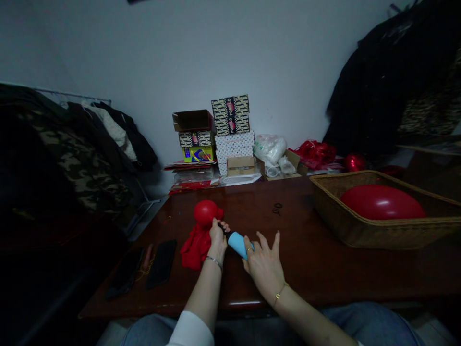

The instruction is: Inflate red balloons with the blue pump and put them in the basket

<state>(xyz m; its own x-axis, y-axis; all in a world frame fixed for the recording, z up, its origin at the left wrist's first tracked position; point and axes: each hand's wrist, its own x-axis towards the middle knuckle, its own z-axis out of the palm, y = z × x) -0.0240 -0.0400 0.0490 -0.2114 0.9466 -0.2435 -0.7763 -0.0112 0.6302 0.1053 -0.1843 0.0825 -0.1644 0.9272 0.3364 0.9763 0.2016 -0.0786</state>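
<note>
Over the table, a light-blue balloon pump point(238, 244) with a dark front end lies slanted between my hands. A small, partly inflated red balloon point(205, 212) sits at its dark end. My left hand point(217, 235) is closed around the balloon's neck and the pump's tip; the exact joint is hidden by the fingers. The rear of the pump is in my right hand point(264, 264), held by thumb and index finger while the other fingers stretch out. Beside my left wrist is a heap of limp red balloons point(194, 250).
A wicker basket point(353, 233) with a large red balloon point(382, 202) stands at the right. Black scissors point(277, 209) lie mid-table. To the left are a dark phone-like slab point(161, 263) and a dark pouch point(125, 273). Stacked boxes point(235, 144) line the wall.
</note>
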